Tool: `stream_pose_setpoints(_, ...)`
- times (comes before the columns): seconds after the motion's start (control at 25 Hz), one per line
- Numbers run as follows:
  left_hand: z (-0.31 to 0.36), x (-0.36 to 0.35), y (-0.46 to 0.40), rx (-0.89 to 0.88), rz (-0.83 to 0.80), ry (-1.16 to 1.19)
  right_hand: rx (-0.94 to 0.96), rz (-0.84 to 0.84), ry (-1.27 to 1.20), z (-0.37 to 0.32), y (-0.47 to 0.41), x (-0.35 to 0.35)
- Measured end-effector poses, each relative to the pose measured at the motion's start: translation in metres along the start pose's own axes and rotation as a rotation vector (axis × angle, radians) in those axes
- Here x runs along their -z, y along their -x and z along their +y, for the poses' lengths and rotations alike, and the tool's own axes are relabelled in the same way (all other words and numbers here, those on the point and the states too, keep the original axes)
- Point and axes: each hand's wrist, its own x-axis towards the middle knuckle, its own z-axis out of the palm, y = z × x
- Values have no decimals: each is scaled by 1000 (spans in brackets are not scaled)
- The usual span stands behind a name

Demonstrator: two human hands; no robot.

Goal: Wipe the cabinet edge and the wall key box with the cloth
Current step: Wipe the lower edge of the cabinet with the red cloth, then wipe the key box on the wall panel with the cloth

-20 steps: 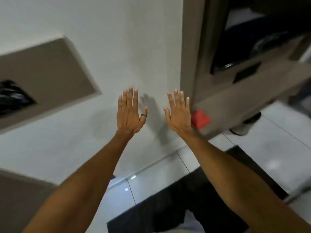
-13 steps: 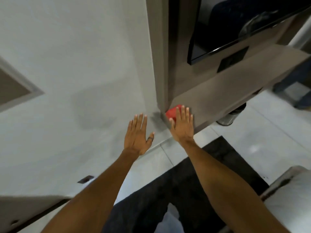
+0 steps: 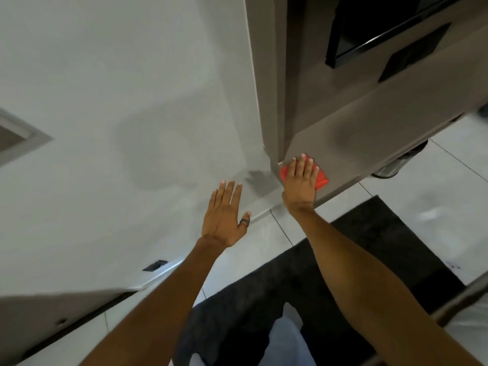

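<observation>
Item: red cloth (image 3: 321, 178), flat on the cabinet ledge (image 3: 375, 143) at its left corner, beneath the right hand (image 3: 301, 180), palm spread, pressing. Ledge's long axis runs rightward and up. Left hand (image 3: 224, 215): open, empty, farther off beside the wall (image 3: 118, 101).

I see a pale wall (image 3: 126, 83) filling the left side, with a small dark plate (image 3: 155, 265) low on it, just above the tiled floor (image 3: 433, 207). A black rug (image 3: 369, 249) lies on the tiles. At the top right edge hangs a dark screen (image 3: 369, 25).
</observation>
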Motion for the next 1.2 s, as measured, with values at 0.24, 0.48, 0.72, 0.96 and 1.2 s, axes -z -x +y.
stream_pose_setpoints(0.24,-94,51,80,-85,276,86,-205,26,-787,-67,100,36)
stream_pose_setpoints(0.48,-228,174,193,-193,940,6,246,318,-1499,-309,208,137)
stream_pose_setpoints(0.72,-386,283,311,-79,1401,-182,982,1261,-722,-488,236,261)
stream_pose_setpoints(0.96,-469,295,320,82,1373,-189,1066,983,-500,-535,230,228)
stream_pose_setpoints(1.2,-493,295,289,231,1445,-254,846,975,-877,-579,240,235)
